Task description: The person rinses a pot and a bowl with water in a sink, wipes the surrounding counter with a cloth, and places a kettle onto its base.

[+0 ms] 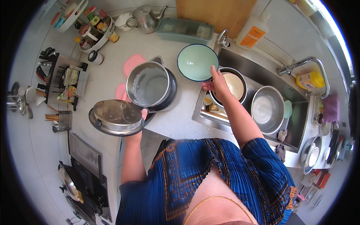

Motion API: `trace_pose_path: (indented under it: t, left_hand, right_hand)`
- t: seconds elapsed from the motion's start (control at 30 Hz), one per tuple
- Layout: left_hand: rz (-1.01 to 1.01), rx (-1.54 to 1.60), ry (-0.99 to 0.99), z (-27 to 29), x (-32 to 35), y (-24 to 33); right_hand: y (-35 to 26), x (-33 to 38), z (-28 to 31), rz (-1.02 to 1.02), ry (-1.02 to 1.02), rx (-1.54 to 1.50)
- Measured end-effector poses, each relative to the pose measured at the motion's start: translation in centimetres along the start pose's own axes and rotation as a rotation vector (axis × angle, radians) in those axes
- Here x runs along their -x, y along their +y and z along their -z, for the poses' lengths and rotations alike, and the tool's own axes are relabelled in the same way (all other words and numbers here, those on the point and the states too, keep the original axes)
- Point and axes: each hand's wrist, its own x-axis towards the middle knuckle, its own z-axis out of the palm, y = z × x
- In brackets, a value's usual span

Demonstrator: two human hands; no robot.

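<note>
My left hand [135, 135] is closed on a lid [117, 114] with a domed metal face and dark rim, held near the counter's front edge. Just beyond it a deep metal pot [150, 83] with a dark outer body stands uncovered, with pale residue on its inner wall. Its bottom looks greyish; whether liquid is in it I cannot tell. My right hand [218, 85] grips the near right rim of a light green bowl [197, 62] with a dark edge. The bowl hangs between the pot and the sink, its inside facing up, and looks bare.
In the sink [245, 56] on the right sit a dark-rimmed round vessel [235, 85] and a metal basin [267, 110]. Pink mats [134, 64] lie behind the pot. A kettle [145, 18] and green lidded box [183, 30] line the back; a knife rack [56, 77] stands left.
</note>
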Motion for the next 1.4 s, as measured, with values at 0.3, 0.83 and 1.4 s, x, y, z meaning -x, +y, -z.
trace_pose_path:
  t: [0.3,0.83,1.4]
  left_hand:
    - [0.005,0.006,-0.014,0.0,-0.2,-0.7]
    - [0.126,0.051,0.007,0.3,1.2,-0.3]
    - [0.131,0.069,-0.003,0.5,1.9,0.1]
  right_hand:
    - [-4.2,-8.4,7.7,0.723,0.522,0.788]
    - [-9.5,-11.8,6.6,0.807,0.340,1.697]
    - [-14.2,-12.9,4.7,0.791,-0.024,2.124]
